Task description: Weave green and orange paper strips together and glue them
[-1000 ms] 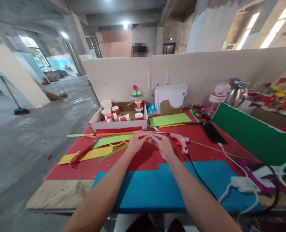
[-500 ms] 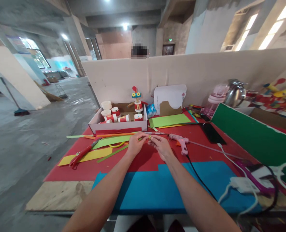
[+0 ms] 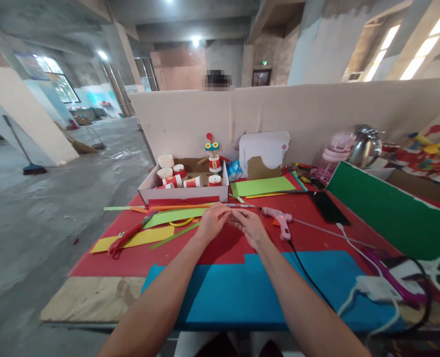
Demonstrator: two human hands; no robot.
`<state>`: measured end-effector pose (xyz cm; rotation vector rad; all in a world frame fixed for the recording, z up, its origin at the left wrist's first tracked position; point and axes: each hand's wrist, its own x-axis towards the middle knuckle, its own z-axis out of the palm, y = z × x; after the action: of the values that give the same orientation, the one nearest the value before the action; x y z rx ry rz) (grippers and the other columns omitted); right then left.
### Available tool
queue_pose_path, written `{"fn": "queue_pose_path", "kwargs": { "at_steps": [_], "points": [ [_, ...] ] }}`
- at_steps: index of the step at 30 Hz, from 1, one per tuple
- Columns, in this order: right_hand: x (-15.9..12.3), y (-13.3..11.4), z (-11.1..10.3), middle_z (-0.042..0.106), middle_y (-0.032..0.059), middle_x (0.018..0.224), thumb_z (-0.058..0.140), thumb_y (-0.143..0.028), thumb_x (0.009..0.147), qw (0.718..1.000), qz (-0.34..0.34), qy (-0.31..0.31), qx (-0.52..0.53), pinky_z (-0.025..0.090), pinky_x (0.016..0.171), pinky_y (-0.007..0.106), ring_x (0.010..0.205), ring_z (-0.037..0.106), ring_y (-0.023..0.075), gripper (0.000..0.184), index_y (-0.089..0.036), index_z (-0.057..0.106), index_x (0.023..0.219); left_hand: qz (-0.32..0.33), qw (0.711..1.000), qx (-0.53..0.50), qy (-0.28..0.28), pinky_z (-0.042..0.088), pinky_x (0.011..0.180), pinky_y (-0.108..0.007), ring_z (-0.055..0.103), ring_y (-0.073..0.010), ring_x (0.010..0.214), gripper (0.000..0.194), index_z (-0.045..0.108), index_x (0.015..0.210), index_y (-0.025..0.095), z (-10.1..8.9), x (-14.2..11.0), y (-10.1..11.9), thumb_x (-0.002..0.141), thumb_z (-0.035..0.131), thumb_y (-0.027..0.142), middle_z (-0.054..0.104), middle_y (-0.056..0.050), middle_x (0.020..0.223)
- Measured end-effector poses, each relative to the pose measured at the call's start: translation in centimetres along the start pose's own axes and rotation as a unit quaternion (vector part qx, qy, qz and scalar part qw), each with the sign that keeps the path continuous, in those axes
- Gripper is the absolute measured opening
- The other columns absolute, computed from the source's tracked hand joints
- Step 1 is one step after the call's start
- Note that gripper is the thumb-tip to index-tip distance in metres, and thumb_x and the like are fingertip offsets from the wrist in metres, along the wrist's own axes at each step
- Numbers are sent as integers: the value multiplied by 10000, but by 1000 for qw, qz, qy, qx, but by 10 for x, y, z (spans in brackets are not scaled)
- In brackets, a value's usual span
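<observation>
My left hand point(image 3: 211, 222) and my right hand point(image 3: 250, 227) meet over the red sheet point(image 3: 223, 243) in the middle of the table, fingertips pinched together. What they pinch is too small to make out now; a yellow-green scrap showed there earlier. A pink glue gun point(image 3: 281, 219) lies just right of my right hand, its black cord running toward me. Green and yellow paper strips point(image 3: 171, 216) lie left of my left hand, with red scissors point(image 3: 125, 237) beyond them.
A white box of red paper cups point(image 3: 185, 186) with a cup figure stands behind my hands. A green sheet point(image 3: 261, 185), a black phone point(image 3: 327, 206), a green board point(image 3: 387, 208) and a power strip with cables point(image 3: 376, 286) lie to the right. A blue sheet point(image 3: 249, 292) covers the near edge.
Both hands have stayed pinched together, shifting slightly. The yellow-green scrap between the fingertips is no longer visible. The camera has tipped a little.
</observation>
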<state>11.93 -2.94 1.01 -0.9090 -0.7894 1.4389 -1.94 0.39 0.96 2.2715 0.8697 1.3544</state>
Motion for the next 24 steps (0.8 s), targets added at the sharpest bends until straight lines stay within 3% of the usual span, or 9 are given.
{"fn": "queue_pose_path", "kwargs": {
  "at_steps": [3, 6, 11, 17, 24],
  "points": [
    [2, 0, -2, 702, 8, 695, 847, -351, 467, 1000, 6, 19, -10, 548, 697, 277, 612, 632, 115, 343, -163, 710, 720, -33, 999, -27, 7, 482, 727, -280, 600, -161, 759, 170, 676, 797, 163, 2, 0, -1, 838, 519, 213, 672, -73, 794],
    [5, 2, -3, 693, 5, 671, 851, -329, 458, 999, -9, 40, -4, 559, 711, 298, 616, 644, 130, 343, -166, 699, 719, -112, 990, -74, 28, 484, 691, -268, 605, -152, 717, 172, 671, 840, 158, 4, -1, -4, 835, 515, 231, 675, -61, 782],
    [8, 5, 0, 681, 2, 638, 832, -342, 498, 995, -54, 84, -15, 568, 715, 326, 622, 660, 151, 338, -174, 664, 738, -222, 951, -215, 19, 497, 663, -259, 604, -138, 662, 235, 645, 896, 136, 9, -1, -10, 848, 492, 308, 651, -37, 718],
    [7, 11, 3, 684, 13, 660, 814, -358, 545, 995, -61, 72, -9, 568, 695, 325, 667, 678, 169, 329, -190, 603, 733, -273, 925, -262, 25, 487, 676, -248, 598, -142, 713, 293, 646, 834, 139, 15, -1, -5, 834, 512, 399, 667, -47, 768],
    [3, 14, 7, 681, 2, 645, 801, -376, 542, 997, -64, 29, -32, 565, 658, 324, 658, 681, 179, 327, -192, 590, 710, -305, 913, -265, 51, 424, 577, -215, 507, -97, 585, 251, 593, 670, 142, 15, -1, 2, 687, 666, 381, 573, 15, 609]
  ]
}}
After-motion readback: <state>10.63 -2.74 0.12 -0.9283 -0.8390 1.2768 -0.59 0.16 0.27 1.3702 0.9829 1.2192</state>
